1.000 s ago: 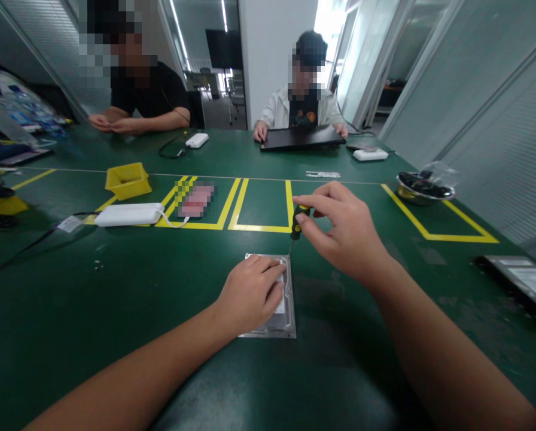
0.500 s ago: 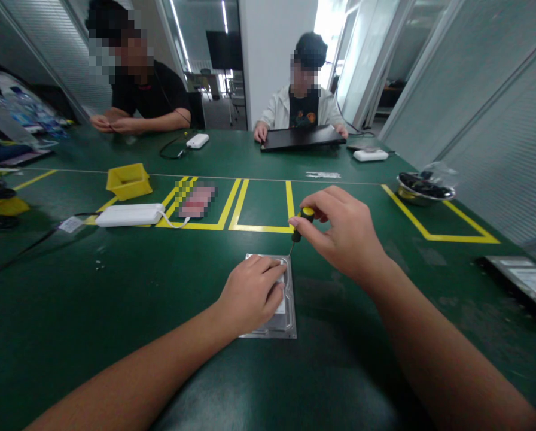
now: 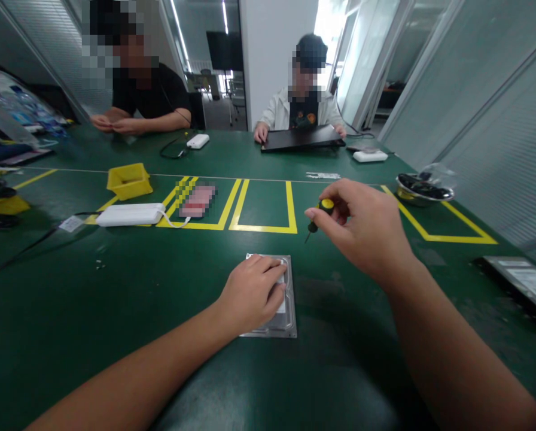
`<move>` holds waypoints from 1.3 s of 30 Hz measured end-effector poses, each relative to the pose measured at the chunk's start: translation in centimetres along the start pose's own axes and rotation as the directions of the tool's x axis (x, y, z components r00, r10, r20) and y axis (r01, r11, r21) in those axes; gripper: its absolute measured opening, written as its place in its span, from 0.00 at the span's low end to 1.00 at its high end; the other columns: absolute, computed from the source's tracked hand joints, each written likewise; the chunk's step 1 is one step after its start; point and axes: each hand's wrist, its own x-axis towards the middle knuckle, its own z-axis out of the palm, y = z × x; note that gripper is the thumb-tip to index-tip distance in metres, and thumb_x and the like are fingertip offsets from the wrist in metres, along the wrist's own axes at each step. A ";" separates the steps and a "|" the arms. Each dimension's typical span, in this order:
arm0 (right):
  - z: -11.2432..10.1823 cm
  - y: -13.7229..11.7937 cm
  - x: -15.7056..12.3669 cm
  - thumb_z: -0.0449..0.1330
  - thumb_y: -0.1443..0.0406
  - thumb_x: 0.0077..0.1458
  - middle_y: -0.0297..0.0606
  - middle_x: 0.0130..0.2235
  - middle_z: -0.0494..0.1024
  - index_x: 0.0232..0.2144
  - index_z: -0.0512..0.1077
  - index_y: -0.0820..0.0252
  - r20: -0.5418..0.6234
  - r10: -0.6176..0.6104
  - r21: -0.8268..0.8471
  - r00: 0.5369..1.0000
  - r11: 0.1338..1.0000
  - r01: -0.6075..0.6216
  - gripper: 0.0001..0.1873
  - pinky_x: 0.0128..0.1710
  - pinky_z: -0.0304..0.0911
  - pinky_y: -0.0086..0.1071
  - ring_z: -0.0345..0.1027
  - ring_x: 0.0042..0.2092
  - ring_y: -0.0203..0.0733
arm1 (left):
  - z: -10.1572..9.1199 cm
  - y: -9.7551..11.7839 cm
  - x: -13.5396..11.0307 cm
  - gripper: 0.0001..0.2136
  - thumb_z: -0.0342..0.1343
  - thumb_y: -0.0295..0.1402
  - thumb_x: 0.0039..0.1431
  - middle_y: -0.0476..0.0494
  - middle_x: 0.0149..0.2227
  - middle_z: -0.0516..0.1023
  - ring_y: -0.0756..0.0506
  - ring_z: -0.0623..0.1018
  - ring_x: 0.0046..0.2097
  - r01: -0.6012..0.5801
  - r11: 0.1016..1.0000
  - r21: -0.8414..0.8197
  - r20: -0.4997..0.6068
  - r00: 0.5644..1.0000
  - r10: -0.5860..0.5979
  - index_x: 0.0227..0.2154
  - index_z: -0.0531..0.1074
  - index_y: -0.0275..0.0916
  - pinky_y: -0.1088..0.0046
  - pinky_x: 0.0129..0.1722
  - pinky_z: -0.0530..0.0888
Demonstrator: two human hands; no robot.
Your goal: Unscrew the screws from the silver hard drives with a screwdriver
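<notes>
Our left hand (image 3: 252, 293) was bare, its back smooth and rounded, and our bare left forearm (image 3: 151, 368) broadened toward the near side; our right hand (image 3: 369, 230) and right forearm (image 3: 456, 341) were bare too, the latter narrowing toward the wrist (image 3: 405, 272)

Hard drive (image 3: 290, 305): bare metal, dull sheen, pressed ridges; label (image 3: 280, 307) on it paper-like. Screwdriver (image 3: 326, 205): handle moulded plastic, shaft (image 3: 307, 237) thin metal. Table (image 3: 93, 335): smooth, semi-gloss, soft glare in foreground, scuffed patches right of drive. Floor-marking-style tape (image 3: 262, 228): flat, matt. Yellow bin (image 3: 131, 190): plastic. White power brick (image 3: 130, 215): smooth plastic. Bowl (image 3: 423, 198): shiny metal; bag (image 3: 444, 175) in it clear film. Black panel (image 3: 301, 138): smooth, slight gloss.
</notes>
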 end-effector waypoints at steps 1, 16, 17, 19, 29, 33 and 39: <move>-0.1 0.0 0.0 0.65 0.61 0.55 0.32 0.28 0.71 0.33 0.69 0.62 0.048 0.008 -0.036 0.999 0.999 -0.006 0.10 0.31 0.52 0.29 0.62 0.29 0.36 | -0.2 0.1 0.0 0.17 0.51 0.33 0.63 0.40 0.51 0.76 0.39 0.72 0.51 -0.005 1.000 0.005 0.011 1.000 0.005 0.53 0.73 0.37 0.55 0.53 0.70; 1.6 -2.1 -2.1 0.52 0.69 0.60 0.45 0.41 0.72 0.43 0.64 0.64 0.480 0.208 -0.359 0.852 0.933 -0.025 0.08 0.32 0.55 0.33 0.71 0.38 0.46 | -1.2 1.0 -0.3 0.20 0.50 0.36 0.65 0.35 0.56 0.70 0.36 0.68 0.55 -0.037 0.994 0.102 0.133 0.991 0.023 0.57 0.66 0.34 0.53 0.58 0.68; 1.7 -2.1 -2.3 0.52 0.69 0.59 0.46 0.42 0.71 0.43 0.64 0.64 0.503 0.215 -0.365 0.837 0.931 -0.019 0.09 0.32 0.56 0.34 0.71 0.38 0.46 | -1.1 1.0 -0.4 0.20 0.49 0.36 0.65 0.36 0.56 0.69 0.36 0.67 0.56 -0.036 0.994 0.101 0.132 0.991 0.023 0.57 0.66 0.35 0.53 0.58 0.67; 1.9 -2.0 -2.9 0.51 0.70 0.58 0.47 0.44 0.69 0.45 0.63 0.64 0.564 0.229 -0.369 0.793 0.929 -0.006 0.12 0.31 0.57 0.34 0.72 0.37 0.46 | -1.0 1.0 -0.4 0.20 0.49 0.37 0.65 0.36 0.57 0.69 0.36 0.67 0.56 -0.031 0.994 0.101 0.125 0.992 0.019 0.58 0.65 0.35 0.53 0.59 0.67; 3.2 -0.9 -7.1 0.53 0.71 0.56 0.49 0.45 0.66 0.48 0.63 0.65 0.695 0.253 -0.343 0.673 0.939 0.000 0.16 0.30 0.59 0.33 0.74 0.35 0.46 | -0.9 0.8 -0.1 0.20 0.49 0.38 0.66 0.37 0.58 0.69 0.37 0.67 0.57 -0.030 0.993 0.112 0.123 0.992 0.016 0.58 0.66 0.36 0.54 0.60 0.65; 3.2 -1.0 -8.4 0.51 0.70 0.58 0.48 0.46 0.65 0.45 0.63 0.64 0.682 0.263 -0.332 0.682 0.943 -0.032 0.12 0.31 0.59 0.32 0.73 0.35 0.42 | -0.9 0.7 0.0 0.20 0.49 0.37 0.66 0.37 0.57 0.70 0.37 0.68 0.56 -0.049 0.992 0.117 0.120 0.992 0.035 0.58 0.66 0.35 0.54 0.59 0.66; 3.8 -0.9 -9.4 0.49 0.69 0.60 0.47 0.46 0.65 0.45 0.63 0.64 0.656 0.291 -0.329 0.697 0.941 -0.083 0.11 0.30 0.58 0.33 0.72 0.33 0.41 | -0.9 0.8 0.0 0.20 0.49 0.37 0.66 0.36 0.56 0.71 0.37 0.69 0.55 -0.061 0.990 0.126 0.112 0.993 0.047 0.57 0.67 0.35 0.54 0.58 0.67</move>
